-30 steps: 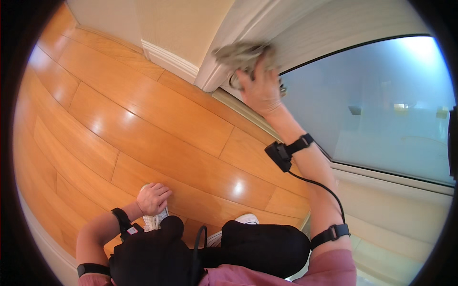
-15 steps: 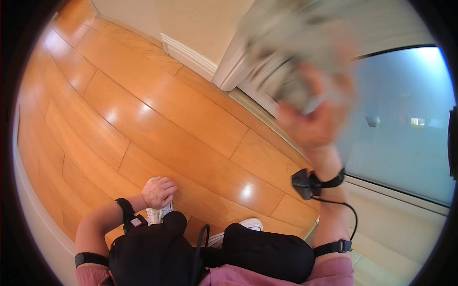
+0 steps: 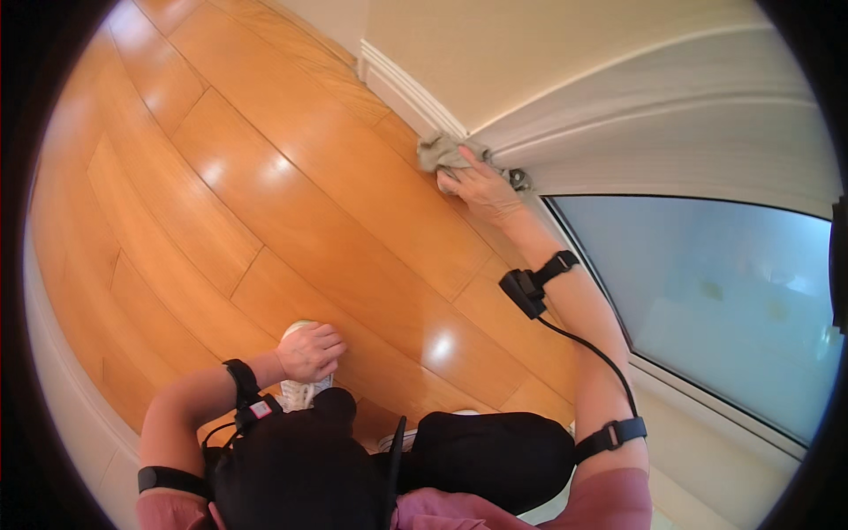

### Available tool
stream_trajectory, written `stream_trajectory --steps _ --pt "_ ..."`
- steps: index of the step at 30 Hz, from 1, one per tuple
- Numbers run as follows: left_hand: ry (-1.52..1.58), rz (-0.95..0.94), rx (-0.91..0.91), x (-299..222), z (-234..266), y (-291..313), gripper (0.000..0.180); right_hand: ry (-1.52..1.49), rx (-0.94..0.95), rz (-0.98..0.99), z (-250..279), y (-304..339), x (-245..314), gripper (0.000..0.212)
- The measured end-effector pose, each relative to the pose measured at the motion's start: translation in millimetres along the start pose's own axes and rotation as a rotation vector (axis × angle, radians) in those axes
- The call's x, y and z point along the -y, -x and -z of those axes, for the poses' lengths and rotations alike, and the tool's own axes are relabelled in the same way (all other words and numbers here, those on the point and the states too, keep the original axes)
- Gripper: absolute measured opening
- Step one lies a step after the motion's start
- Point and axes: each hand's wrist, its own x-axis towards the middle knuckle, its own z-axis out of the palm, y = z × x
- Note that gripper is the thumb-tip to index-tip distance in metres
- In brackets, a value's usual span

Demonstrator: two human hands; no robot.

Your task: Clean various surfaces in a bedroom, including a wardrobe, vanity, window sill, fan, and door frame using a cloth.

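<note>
Shiny wood floor, right hand pressing grey cloth at white door frame, left hand curled shut on white shoe

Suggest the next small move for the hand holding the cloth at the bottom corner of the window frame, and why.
Probably a short wipe along the white frame away from the corner. The right hand presses the grey cloth right at the frame's lower corner beside the skirting board, while the left hand rests low by a shoe.
</note>
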Motion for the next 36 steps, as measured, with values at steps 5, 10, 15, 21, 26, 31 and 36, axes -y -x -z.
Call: stream_trajectory --steps 5,10,15,21,26,31,36 --pt "-0.016 0.025 0.011 -0.4 -1.9 2.3 0.023 -0.492 0.123 -0.161 -8.7 -16.1 16.2 0.027" --pt "-0.005 0.022 -0.014 -2.8 -0.1 0.8 0.021 -0.357 0.174 -0.301 25.2 -40.8 16.0 0.031" --pt "0.020 0.008 0.018 0.2 -1.7 0.8 0.017 -0.067 0.199 -0.296 1.2 -41.9 19.4 0.036" --pt "0.065 0.010 0.026 -2.7 -2.3 5.8 0.015 -0.179 0.252 -0.345 -13.7 -109.5 -1.1 0.031" --pt "0.061 -0.015 -0.010 1.0 -4.2 -4.1 0.016 -0.200 0.047 -0.294 -45.3 -182.3 -35.9 0.033" --pt "0.077 0.007 -0.005 -4.7 -6.9 2.8 0.018 -0.268 0.278 -0.212 -49.3 -194.9 -24.5 0.022" --pt "0.076 -0.010 -0.030 -5.0 -8.5 7.5 0.016 -0.247 0.132 -0.145 -44.3 -116.9 10.9 0.013"
